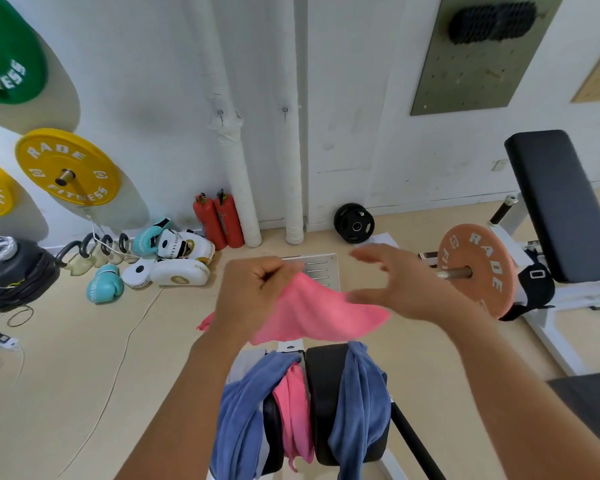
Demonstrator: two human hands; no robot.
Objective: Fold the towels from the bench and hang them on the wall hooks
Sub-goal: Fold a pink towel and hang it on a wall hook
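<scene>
My left hand [253, 296] pinches the top edge of a pink towel [312, 313], which hangs spread in the air above the bench. My right hand [406, 285] is blurred, fingers apart, at the towel's right side; it grips nothing that I can see. Below, the black padded bench [326, 403] carries a blue towel [239, 410] on the left, a second pink towel [293, 407] in the middle gap and another blue towel [357, 410] on the right. Two small hooks [220, 113] [284, 110] stick out of the white wall ahead.
Yellow and green weight plates [66, 168] hang on the left wall. Boxing gloves and pads [167, 258], two red fire extinguishers [219, 220] and a black plate [354, 223] lie by the wall. A second bench with an orange plate [478, 271] stands right.
</scene>
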